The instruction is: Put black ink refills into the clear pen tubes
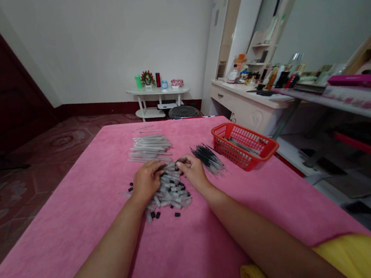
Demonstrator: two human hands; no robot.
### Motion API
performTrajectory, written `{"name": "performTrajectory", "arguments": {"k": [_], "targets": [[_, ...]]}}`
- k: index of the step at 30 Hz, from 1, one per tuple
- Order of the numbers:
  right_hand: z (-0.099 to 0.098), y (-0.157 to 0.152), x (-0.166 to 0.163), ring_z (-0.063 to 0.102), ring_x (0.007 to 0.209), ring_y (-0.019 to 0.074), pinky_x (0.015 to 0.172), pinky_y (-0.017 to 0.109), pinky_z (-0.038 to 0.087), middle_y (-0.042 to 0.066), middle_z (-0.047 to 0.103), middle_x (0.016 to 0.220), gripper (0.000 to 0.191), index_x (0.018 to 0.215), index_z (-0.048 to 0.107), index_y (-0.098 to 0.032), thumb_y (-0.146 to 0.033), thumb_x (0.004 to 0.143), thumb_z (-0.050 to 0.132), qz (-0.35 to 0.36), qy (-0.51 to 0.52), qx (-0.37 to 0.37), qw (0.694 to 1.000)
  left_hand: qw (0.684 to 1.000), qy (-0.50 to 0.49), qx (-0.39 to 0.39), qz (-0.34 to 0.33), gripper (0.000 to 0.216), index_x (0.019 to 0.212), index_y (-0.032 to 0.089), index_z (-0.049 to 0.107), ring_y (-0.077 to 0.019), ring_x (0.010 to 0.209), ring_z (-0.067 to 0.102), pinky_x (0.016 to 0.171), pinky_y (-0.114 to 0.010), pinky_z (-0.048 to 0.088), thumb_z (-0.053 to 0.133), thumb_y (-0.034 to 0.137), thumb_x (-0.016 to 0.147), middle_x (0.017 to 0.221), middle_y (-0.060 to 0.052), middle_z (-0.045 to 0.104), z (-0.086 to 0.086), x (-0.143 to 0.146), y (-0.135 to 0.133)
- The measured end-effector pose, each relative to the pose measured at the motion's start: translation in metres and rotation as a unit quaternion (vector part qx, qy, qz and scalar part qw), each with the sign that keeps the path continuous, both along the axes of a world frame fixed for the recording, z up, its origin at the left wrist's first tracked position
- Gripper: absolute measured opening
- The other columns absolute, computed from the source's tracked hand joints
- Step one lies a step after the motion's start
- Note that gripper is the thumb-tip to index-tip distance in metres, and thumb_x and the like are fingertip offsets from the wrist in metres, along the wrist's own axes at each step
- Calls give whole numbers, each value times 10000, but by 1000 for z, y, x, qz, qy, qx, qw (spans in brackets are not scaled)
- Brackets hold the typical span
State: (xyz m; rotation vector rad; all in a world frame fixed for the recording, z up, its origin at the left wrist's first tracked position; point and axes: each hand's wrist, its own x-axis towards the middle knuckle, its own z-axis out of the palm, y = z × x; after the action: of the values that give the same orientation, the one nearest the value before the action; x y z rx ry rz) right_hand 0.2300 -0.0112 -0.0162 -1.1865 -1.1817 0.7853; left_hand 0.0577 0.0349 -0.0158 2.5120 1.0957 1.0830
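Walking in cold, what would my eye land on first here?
The bright pink cloth spread under everything, and at its middle the left hand and right hand meeting over a heap of small grey pieces with black caps. Just right of them lie thin black sticks beside a red basket.

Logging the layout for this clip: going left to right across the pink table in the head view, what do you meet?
Left hand → right hand → pile of thin black sticks → red mesh basket.

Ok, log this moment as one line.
left hand: on pen-parts pile | right hand: touching pile's far edge | right of it: black refills, red basket
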Motion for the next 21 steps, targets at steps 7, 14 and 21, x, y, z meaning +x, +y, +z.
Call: {"name": "performTrajectory", "arguments": {"k": [7,14,21], "targets": [[-9,2,3,500,529,107,526,210,388,-31,545,581,286,632,501,-196,-387,838,447,-20,-125,-12,992,1000,11,11,-10,248,985,216,682,-200,918,600,801,-302,486,513,196,804,950,-50,673,1,1,-1],[-3,-3,1,528,632,142,562,229,392,-17,577,683,173,791,571,-222,-390,797,534,-50,-115,17,992,1000,-4,18,-6,253,993,213,678,-195,900,601,794,-294,479,505,188,810,927,-45,671,3,1,-2],[-3,-4,3,497,637,131,606,224,374,-13,567,664,234,730,570,-197,-391,836,493,-75,-191,12,979,1000,-11,11,-13,264,995,207,672,-192,920,598,808,-296,478,503,148,801,946,-46,669,3,0,-2]]}}
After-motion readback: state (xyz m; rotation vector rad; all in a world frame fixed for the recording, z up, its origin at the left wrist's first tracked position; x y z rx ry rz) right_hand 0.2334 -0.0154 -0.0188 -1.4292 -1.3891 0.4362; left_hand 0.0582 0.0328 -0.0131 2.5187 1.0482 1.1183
